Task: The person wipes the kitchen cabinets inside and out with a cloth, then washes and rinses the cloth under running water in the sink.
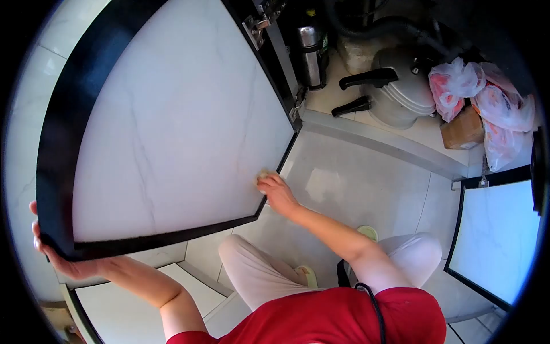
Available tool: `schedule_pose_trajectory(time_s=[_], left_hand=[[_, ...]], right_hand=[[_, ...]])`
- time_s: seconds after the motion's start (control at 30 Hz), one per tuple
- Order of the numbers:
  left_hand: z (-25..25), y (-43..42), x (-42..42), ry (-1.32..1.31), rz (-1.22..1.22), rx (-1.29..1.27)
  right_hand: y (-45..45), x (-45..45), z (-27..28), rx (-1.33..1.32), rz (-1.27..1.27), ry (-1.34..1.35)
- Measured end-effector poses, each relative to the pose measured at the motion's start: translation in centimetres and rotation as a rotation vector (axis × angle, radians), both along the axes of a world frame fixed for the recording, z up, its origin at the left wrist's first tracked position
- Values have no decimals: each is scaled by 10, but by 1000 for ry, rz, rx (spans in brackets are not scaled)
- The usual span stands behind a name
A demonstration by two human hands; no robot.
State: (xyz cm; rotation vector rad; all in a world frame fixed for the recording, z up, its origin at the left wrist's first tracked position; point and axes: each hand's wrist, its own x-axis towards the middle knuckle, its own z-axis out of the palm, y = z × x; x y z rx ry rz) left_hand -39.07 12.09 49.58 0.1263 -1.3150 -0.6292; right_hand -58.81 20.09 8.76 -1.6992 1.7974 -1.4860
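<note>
Here, a pale wad is pressed to an open cabinet door

The work appears to be in progress: the right hand [279, 194] holds a pale wad [262, 176], cloth or sponge, against the white face of the cabinet door [183, 126]. Its fingers are closed over the wad, at the panel's right edge, between the lower hinge [298, 106] and the bottom right corner. The left hand [63, 261] is wrapped around the black frame [54, 189] at the bottom left corner, seemingly steadying it.

How much is done, and how much is left, cannot be told: grey veining runs across the face, and no wet track or smear marks treated from untreated parts. The door stands open.

The floor [355, 166] is pale, glossy tile. Along the cabinet base [366, 114], a metal flask [312, 57] stands toward the left end, nearest the hinges; a pressure cooker [404, 94] sits near the middle; plastic bags [504, 106] and a cardboard box [463, 129] crowd the right end. Another door [495, 235] hangs open at the far right. The person is in a red shirt [321, 318], knees bent.
</note>
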Motion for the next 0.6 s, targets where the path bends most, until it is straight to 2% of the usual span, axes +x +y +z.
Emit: schedule_pose_trajectory(time_s=[0.03, 0.07, 0.13, 0.17, 0.2, 0.27, 0.3, 0.37, 0.4, 0.47, 0.53, 0.6], left_hand=[[1, -1, 4, 13, -125, -7], [1, 0, 4, 14, -127, -19], [1, 6, 3, -3, -142, 15], [3, 4, -2, -19, 7, -1], [3, 3, -2, -28, 17, 2], [3, 3, 3, 0, -169, 5], [1, 7, -2, 0, -171, 8], [0, 8, -7, 24, -156, -4], [-1, 8, -10, 44, -162, -3], [0, 8, -12, 35, -202, -10], [0, -1, -6, 45, -232, 16], [0, -2, -8, 53, -285, -2]], right_hand=[[6, 3, -40, 59, 33, -49], [6, -5, -40, 48, 31, -48], [14, -13, -31, 110, -180, -227], [14, -22, 2, 5, -198, -278], [8, -40, 48, -104, -217, -327], [-2, -57, 115, -265, -216, -387], [-5, -60, 145, -270, -195, -392], [-12, -60, 186, -440, -86, -350], [-15, -46, 183, -446, -69, -354], [-9, -3, 157, -442, 66, -93], [4, 22, 102, -212, 187, -131], [17, 32, 22, 82, 250, -160]])
